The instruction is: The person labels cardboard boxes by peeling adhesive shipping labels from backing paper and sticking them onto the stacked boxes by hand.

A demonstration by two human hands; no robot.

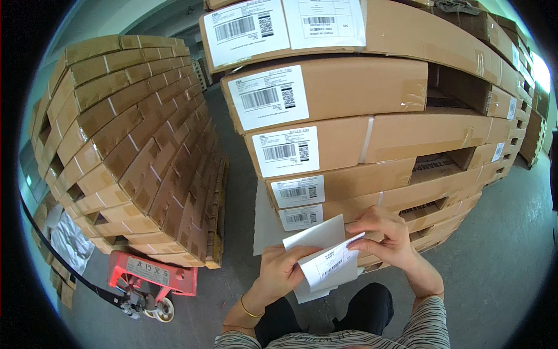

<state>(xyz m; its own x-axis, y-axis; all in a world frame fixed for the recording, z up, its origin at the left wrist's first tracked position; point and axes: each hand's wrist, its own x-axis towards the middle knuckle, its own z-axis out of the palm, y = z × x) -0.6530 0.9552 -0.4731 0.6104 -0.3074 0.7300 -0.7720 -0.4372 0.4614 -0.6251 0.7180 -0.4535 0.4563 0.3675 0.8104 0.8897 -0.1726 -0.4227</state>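
My left hand (278, 273), with a yellow bangle at its wrist, grips a small stack of white label sheets (317, 232) between thumb and fingers. A printed barcode label (329, 266) lies on top, its upper edge bent up. My right hand (386, 235) pinches that label's upper right corner between thumb and forefinger. Just beyond my hands stands a tall stack of brown cartons (360, 87). White shipping labels (267, 97) are stuck near the left ends of the cartons, one above another. The lowest carton fronts are partly hidden behind the sheets and my hands.
At the left, another tall stack of taped cartons (133, 128) rests on a wooden pallet (215, 227). A red pallet jack (152, 273) with a black handle stands at its foot. Between the stacks runs a narrow strip of grey floor (235, 174). More cartons (532, 136) stand far right.
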